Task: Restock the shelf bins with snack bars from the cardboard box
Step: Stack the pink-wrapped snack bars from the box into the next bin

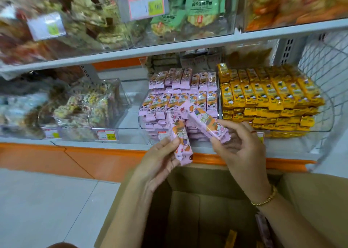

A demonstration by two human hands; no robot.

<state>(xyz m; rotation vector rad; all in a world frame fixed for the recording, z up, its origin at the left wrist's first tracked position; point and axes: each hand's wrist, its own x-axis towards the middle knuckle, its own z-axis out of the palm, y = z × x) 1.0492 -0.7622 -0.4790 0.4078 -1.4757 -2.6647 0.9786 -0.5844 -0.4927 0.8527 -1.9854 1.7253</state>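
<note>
Cardboard box (188, 206) below; left hand (160, 163) pinches left bar (178, 133) midway, right hand (243, 150) clamps right bar (203, 120) end.

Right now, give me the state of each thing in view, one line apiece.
left hand, grips a pink bar, held roughly upright.
right hand, pinches a second pink bar, tilted toward the shelf.
pink-bar bin, well stocked, bars in stacked rows.
yellow-bar bin, full, bars stacked high.
cardboard box, open, flaps up, few bars visible at the bottom.
</note>
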